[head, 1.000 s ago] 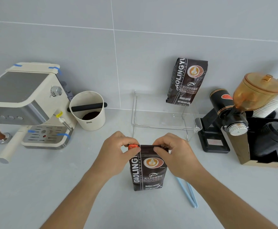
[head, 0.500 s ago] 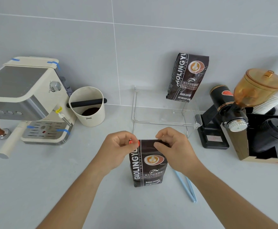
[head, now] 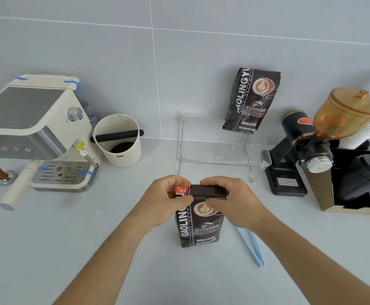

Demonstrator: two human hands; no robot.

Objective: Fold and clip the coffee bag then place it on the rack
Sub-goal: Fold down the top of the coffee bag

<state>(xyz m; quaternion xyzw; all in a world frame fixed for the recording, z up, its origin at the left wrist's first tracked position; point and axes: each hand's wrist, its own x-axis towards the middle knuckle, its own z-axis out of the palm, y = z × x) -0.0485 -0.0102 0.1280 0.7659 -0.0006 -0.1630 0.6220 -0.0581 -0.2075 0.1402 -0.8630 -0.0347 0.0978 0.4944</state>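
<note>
Pinching coffee bag (head: 199,225) top, apparently folded: left hand (head: 165,200), right hand (head: 234,200).

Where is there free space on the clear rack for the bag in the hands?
The rack is bare on its left and middle, from its left edge to the second bag leaning at the right rear. Right of the rack is crowded: the grinder stands close. Both hands hold the coffee bag.

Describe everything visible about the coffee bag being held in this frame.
The coffee bag is dark, glossy, printed with white lettering and a latte-art logo. It stands upright on the grey counter, its top rolled down into a flat fold showing a red sticker. The left hand and right hand pinch the fold's ends. No clip is on it.
</note>
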